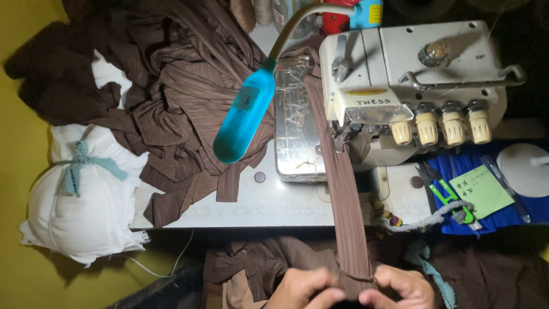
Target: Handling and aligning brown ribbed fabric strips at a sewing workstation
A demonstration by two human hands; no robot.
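Yellow wall runs down the left side of the view, and a pale work table [257,200] fills the middle under a white overlock sewing machine [412,86] with four cream tension knobs along its front. From the machine's needle area a long brown ribbed fabric strip [343,194] runs straight down over the table's near edge to the person's hands. The left hand [306,289] and the right hand [400,289] sit close together at the bottom of the frame, each pinching the strip's lower end between fingers and thumb, so both are closed on the cloth. A heap of brown fabric pieces [171,86] covers the table's left part, with a blue gooseneck lamp [246,114] arching above it. A white tied cloth bundle [86,194] leans against the table's left edge. To the right of the machine, green thread snips [449,194] and a light green paper note [480,191] lie on blue cloth.
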